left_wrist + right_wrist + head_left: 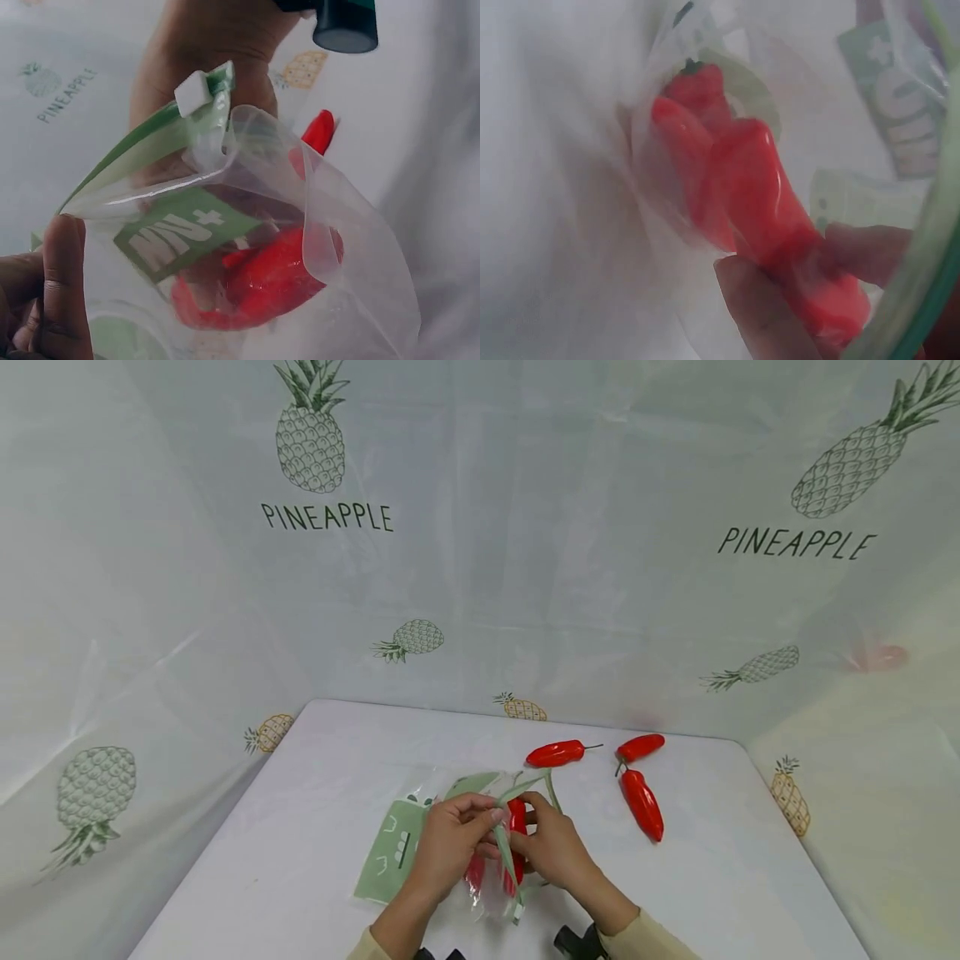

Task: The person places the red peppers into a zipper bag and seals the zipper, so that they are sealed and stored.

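Note:
My left hand pinches the green-edged rim of a clear zip bag. The bag's mouth gapes, and a white slider sits at one end of its green zip. A red pepper is held between the fingers and thumb of my right hand, inside the bag's mouth. More red peppers show through the plastic below it. Part of the right hand is hidden behind the bag film and the green strip.
Three red peppers, one lying alone and a pair with stems close together, are on the white table to the right. A green printed panel with a face lies left of the hands. A pineapple-print curtain surrounds the table.

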